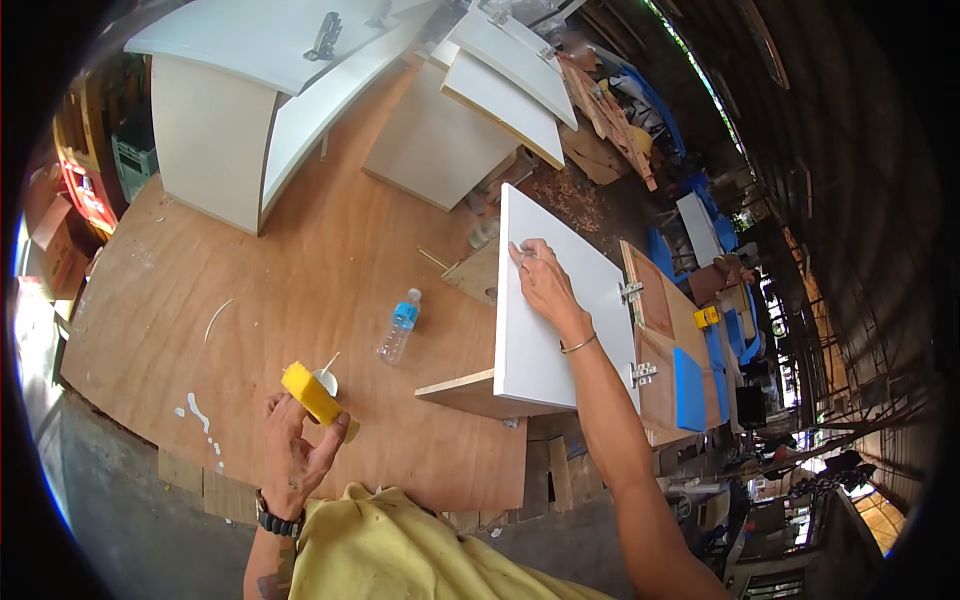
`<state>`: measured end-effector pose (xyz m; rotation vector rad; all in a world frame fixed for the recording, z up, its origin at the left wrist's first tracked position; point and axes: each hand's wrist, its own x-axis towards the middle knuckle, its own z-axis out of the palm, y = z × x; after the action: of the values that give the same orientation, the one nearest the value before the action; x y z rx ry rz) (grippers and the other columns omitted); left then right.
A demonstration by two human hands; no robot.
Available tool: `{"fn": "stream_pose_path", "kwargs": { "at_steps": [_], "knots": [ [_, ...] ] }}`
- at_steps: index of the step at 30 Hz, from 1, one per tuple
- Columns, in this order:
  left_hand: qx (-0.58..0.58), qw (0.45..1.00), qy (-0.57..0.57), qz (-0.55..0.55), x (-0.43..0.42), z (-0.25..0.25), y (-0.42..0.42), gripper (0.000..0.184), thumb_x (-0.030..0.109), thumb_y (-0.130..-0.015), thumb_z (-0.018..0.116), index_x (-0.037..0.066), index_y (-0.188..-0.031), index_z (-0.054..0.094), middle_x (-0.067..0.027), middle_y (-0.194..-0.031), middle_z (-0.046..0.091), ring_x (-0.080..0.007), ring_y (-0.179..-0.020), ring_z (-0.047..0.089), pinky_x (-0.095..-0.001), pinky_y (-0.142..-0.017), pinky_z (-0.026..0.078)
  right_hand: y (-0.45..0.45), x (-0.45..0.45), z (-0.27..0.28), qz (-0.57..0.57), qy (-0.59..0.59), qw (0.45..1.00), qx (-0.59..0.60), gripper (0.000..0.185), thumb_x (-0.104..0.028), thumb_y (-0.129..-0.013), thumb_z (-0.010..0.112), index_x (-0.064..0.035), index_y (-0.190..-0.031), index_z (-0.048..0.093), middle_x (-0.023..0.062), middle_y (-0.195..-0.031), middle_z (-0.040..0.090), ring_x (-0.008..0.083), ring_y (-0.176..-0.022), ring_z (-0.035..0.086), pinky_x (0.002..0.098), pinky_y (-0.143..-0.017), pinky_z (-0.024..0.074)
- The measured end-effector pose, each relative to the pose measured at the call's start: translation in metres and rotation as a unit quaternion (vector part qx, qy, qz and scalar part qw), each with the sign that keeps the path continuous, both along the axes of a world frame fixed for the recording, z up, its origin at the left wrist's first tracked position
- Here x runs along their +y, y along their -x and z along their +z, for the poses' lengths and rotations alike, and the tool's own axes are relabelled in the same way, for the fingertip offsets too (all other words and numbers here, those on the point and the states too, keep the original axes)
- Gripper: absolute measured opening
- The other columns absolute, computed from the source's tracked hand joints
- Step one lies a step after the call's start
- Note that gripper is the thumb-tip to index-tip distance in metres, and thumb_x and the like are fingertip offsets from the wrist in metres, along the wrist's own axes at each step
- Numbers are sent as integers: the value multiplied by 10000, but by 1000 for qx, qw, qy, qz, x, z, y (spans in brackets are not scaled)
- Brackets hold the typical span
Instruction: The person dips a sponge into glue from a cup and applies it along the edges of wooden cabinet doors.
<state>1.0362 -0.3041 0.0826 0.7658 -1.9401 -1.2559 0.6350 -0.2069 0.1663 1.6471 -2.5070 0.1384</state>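
My left hand (298, 440) grips a yellow sponge-like block (313, 393) between thumb and fingers, above the plywood table. Just behind it is a small white cup (326, 381) with a thin stick leaning out, partly hidden by the block. My right hand (543, 278) lies against the face of a white cabinet door panel (560, 340), close to its left edge. Its fingers are curled together, and whatever they may pinch is too small to make out. Two metal hinges (631, 292) sit along the panel's right edge. A bare wooden board (455, 392) shows beneath the panel.
A plastic bottle with a blue label (404, 316) stands on the plywood table (250, 310). White spills (198, 408) mark the tabletop at left. A large white cabinet (215, 140) and several loose panels (440, 140) occupy the far side. A blue block (689, 390) lies at right.
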Motion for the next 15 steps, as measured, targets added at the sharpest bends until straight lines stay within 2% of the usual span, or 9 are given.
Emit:
{"fn": "stream_pose_path", "kwargs": {
  "at_steps": [2, 6, 12, 15],
  "knots": [
    [-22, 998, -49, -15, 1, -2, -3, 192, 87, -753, 735, 30, -924, 666, -70, -930, 589, -239, -942, 470, -368, -840, 395, -1, 3, -2, 0, -4, 1000, 7, 346, -45, -917, 492, -87, -1235, 619, 177, -1190, 532, 366, -1038, 560, 418, -889, 487],
    [-22, 998, -49, -19, 2, -1, -3, 201, 92, -756, 737, 29, -933, 665, -69, -932, 584, -238, -942, 466, -367, -840, 396, -7, 8, -4, 9, 5, 1000, 17, 331, -58, -901, 501, -69, -1202, 637, 173, -1196, 517, 357, -1020, 557, 450, -869, 490],
    [-21, 998, -47, -24, 2, 3, -3, 207, 99, -759, 742, 29, -937, 663, -67, -932, 578, -237, -940, 457, -367, -841, 393, -16, 14, -4, -11, -8, 1000, 3, 381, -27, -904, 495, -102, -1261, 606, 169, -1205, 525, 360, -1069, 557, 427, -911, 484],
    [-23, 998, -50, -26, 2, 4, -3, 209, 100, -758, 744, 30, -938, 663, -67, -936, 581, -237, -942, 455, -367, -844, 392, -21, 18, -3, 4, 2, 1000, 18, 362, -32, -873, 503, -55, -1211, 632, 174, -1201, 513, 350, -1022, 557, 442, -874, 487]
  ]
}}
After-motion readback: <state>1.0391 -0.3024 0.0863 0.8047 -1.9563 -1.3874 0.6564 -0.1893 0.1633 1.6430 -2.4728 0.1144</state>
